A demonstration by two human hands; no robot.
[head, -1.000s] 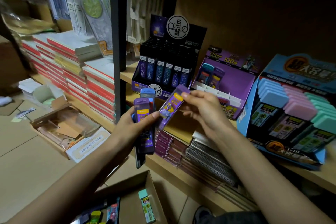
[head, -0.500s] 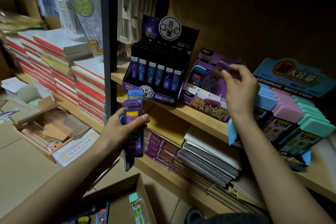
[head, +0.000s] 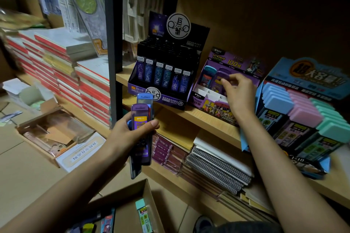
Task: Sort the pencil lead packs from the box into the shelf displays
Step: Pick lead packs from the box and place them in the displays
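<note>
Looking down from the head camera, we see our right hand at two o'clock, fingertips pinching the top of a purple pack that stands in the purple display on the shelf. Our left hand, near centre, wraps thumb and fingers round a bundle of packs. At six o'clock the box holds a teal pack. We judge these packs light, stiff and slick, with brittle leads inside. We would take each by its flat sides near the cap, gently.
</note>
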